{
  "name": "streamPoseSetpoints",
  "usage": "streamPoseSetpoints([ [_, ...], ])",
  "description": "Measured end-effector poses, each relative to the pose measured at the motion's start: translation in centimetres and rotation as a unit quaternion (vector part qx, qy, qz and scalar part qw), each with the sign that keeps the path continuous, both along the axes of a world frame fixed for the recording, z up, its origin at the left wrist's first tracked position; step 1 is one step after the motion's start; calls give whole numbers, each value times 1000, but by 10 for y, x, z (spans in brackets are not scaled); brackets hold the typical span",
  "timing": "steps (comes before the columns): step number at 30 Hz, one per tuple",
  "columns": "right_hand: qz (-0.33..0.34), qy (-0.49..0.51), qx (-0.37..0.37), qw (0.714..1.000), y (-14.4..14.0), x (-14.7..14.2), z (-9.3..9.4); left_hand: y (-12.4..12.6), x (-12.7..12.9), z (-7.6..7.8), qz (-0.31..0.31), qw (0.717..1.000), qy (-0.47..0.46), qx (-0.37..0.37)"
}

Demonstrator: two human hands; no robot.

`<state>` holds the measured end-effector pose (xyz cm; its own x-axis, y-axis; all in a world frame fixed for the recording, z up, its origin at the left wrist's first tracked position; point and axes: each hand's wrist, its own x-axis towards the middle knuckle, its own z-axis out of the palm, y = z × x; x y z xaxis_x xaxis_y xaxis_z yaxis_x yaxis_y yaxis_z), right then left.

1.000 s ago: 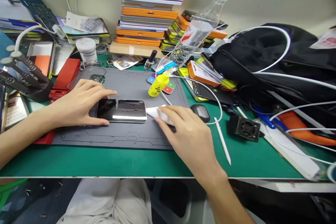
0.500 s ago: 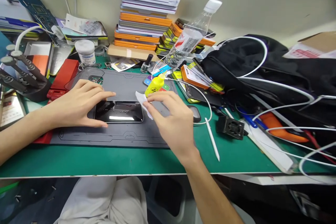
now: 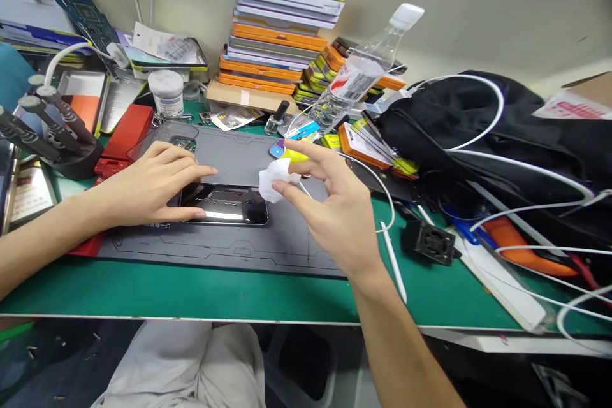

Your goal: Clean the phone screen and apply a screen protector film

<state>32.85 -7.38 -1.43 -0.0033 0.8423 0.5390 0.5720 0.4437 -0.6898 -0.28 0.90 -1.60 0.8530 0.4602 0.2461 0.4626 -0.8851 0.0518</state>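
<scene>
Wipe pinched above the phone – phone pinned on the mat

Left hand (image 3: 148, 188) lies flat, fingers spread on the phone (image 3: 227, 204) mid-mat (image 3: 229, 248); right hand (image 3: 335, 210) pinches the wipe (image 3: 272, 180) – a loose pinch could drop it, an elbow could tip the bottle (image 3: 356, 73)

Labels on bottle (image 3: 356, 76), jar (image 3: 166, 92): print illegible.

A cluttered workbench set against a plain wall

A pale beige wall (image 3: 478, 6) rises behind a bench topped with a green mat (image 3: 215, 290), edged in white along the front. Even, soft light falls across it. Below the edge, a dark floor (image 3: 43, 363) shows scattered small bits of debris.
</scene>
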Motion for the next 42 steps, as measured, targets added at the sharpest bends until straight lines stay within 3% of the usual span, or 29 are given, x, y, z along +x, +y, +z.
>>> streamPoseSetpoints([
  [5,-16,-110,110,988,14,-11,2,1,0,0,0,1000,0,3],
  [8,45,-179,143,972,4,-17,-4,1,0,-1,-11,1000,-6,24],
  [12,115,-204,119,965,-30,-14,-10,0,1,-2,-14,1000,-6,21],
  [15,69,-208,128,967,-45,-10,-8,0,1,-4,-16,1000,-9,22],
  [18,40,-235,122,964,-43,-13,-9,0,1,-4,-18,999,-18,22],
  [23,49,-300,63,951,-37,-23,-26,0,2,-4,-25,999,-31,34],
  [31,52,-358,39,931,-79,-17,-44,-1,4,-4,-12,999,0,48],
  [34,51,-360,38,931,-74,-17,-44,-2,4,-5,-11,999,4,43],
  [39,46,-361,18,931,-41,-21,-44,0,4,-6,-7,999,-11,36],
  [42,54,-363,2,930,-50,-21,-42,-1,5,-5,-1,999,-18,35],
])
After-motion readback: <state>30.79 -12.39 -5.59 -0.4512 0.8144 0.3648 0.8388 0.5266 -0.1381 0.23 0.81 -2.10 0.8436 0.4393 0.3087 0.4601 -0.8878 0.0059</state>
